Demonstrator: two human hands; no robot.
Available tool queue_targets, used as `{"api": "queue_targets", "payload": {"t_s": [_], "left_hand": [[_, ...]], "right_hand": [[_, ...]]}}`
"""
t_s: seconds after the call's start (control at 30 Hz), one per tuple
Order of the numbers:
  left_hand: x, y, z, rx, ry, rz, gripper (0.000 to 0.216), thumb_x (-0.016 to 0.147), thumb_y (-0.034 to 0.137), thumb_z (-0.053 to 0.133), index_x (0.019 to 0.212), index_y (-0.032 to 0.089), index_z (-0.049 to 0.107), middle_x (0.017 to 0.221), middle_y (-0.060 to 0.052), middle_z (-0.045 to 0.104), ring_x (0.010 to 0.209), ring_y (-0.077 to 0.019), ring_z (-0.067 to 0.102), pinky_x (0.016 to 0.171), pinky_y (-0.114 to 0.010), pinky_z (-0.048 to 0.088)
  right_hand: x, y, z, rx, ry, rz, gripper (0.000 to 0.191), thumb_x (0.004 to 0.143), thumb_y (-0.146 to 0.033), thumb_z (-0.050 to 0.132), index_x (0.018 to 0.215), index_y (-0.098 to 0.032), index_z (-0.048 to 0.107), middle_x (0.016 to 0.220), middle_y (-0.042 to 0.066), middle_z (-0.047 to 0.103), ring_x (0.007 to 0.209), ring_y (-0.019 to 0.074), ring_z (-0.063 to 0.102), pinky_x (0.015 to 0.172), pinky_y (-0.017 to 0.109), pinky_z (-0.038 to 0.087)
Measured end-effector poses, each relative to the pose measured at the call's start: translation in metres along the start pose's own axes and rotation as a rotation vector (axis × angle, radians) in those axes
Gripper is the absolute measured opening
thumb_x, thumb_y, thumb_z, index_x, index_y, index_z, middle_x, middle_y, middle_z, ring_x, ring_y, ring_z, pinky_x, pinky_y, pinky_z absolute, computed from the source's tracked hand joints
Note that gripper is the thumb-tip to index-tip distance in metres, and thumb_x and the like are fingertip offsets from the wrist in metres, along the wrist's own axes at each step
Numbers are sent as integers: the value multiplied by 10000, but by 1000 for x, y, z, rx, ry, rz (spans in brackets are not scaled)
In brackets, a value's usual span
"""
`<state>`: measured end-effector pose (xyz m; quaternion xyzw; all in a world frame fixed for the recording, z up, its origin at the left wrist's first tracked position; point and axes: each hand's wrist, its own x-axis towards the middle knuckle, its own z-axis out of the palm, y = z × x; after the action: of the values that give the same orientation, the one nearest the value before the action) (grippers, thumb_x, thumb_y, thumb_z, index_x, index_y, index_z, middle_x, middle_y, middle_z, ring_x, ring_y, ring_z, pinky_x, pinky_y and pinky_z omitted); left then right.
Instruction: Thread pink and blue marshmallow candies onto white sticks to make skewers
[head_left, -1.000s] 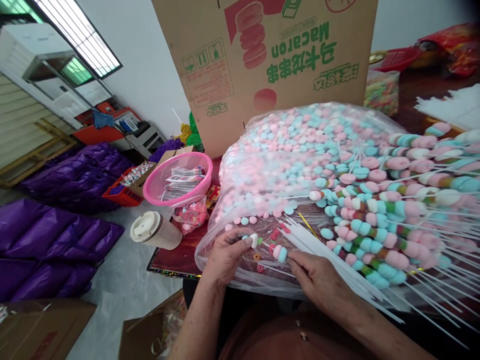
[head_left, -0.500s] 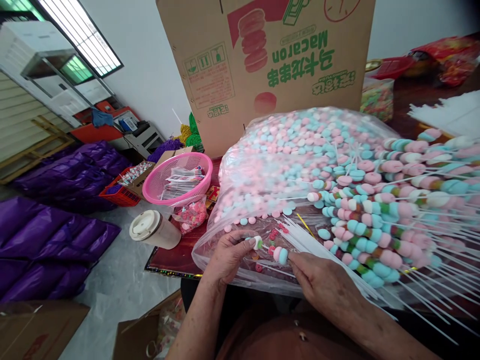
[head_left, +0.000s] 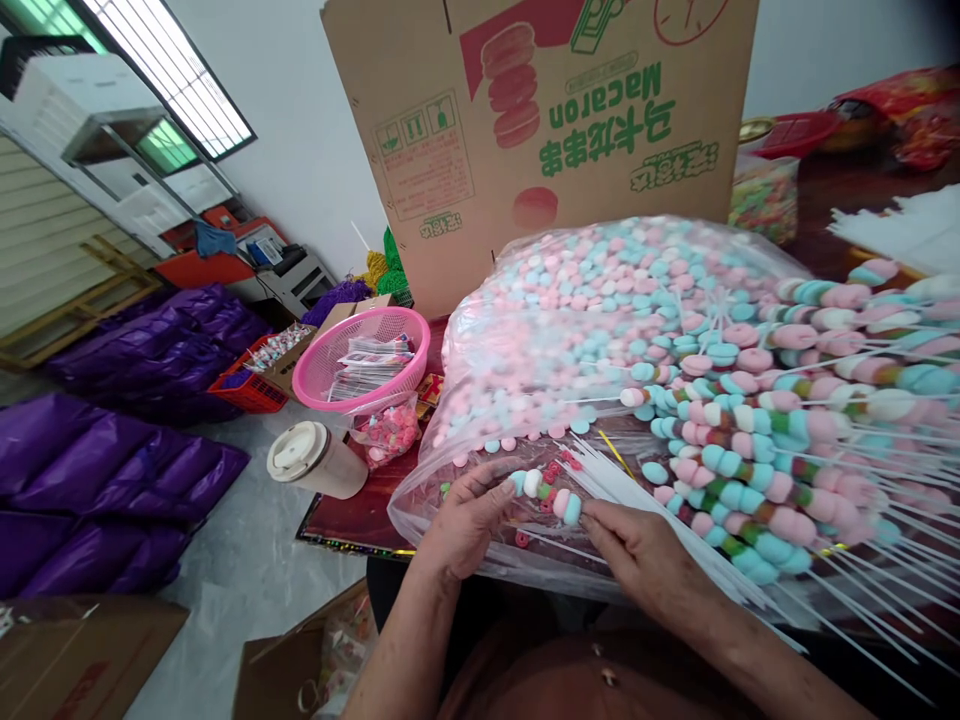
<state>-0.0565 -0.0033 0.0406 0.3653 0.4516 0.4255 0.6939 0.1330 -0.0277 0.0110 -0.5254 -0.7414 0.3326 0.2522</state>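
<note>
Closest in, over the near edge of the clear bag, the right hand is closed on the bare end of a skewer, just beside its lowest sweet. The left hand pinches a pale blue sweet at the other end; whether the stick has gone into it is too small to tell. The skewer therefore lies between the two hands, within their fingertips. The step in hand looks like threading sweets; the next move seems to call for a firm right grip while the left seats the blue piece snugly. Loose white sticks lie at the bag's front right, and filled skewers along its right side. Left of the bag are a lidded cup and, farther back, a pink basket; behind it stands a carton.
</note>
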Motion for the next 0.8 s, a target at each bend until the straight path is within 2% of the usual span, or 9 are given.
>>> {"api": "queue_targets", "payload": {"t_s": [0.07,0.17,0.33,0.5,0.6,0.7,0.8], "left_hand": [[-3,2,-1,-73,-41,-24,338,657,241,715,978,146,668,983,-99,651,792,-184,615,683,-293,502],[-4,-2,-3,-117,-45,-28,303,629,192,738,923,146,678,915,-75,664,844,-190,615,766,-322,500],[-1,-7,-2,-103,75,-11,308,557,170,783,841,136,669,780,-30,658,671,-137,617,604,-258,530],[4,-9,-1,-349,168,-77,308,521,173,799,770,136,622,630,13,627,475,-61,554,464,-175,495],[6,-12,-1,-433,247,-70,327,513,158,799,770,148,598,632,25,622,474,-60,552,442,-162,478],[9,-10,-3,-467,344,17,310,525,153,792,750,160,579,609,54,595,484,-48,539,444,-147,456],[9,-8,-1,-408,345,26,316,521,187,800,760,152,597,631,37,612,527,-63,562,497,-171,480]], "right_hand": [[-2,3,-2,95,-9,7,343,886,-340,329,617,-187,477,550,-31,467,549,112,447,499,208,319],[-4,2,-3,149,-28,12,339,879,-339,335,606,-185,464,549,-34,455,549,111,437,494,208,316],[-7,-3,-2,88,44,-63,310,877,-298,347,641,-180,511,586,-10,521,565,119,454,525,226,332],[-7,-3,-3,163,20,-125,325,894,-297,329,670,-177,531,614,-4,544,582,117,470,549,219,359],[-8,-2,-4,166,-4,-91,332,893,-306,335,637,-179,504,592,-15,528,570,113,458,531,216,345],[-9,-1,-6,134,-31,-82,327,886,-296,346,614,-182,487,575,-21,513,559,110,442,517,217,328],[-8,-2,-6,100,-17,-74,329,882,-293,344,605,-183,483,577,-18,520,557,110,439,518,221,324]]}}
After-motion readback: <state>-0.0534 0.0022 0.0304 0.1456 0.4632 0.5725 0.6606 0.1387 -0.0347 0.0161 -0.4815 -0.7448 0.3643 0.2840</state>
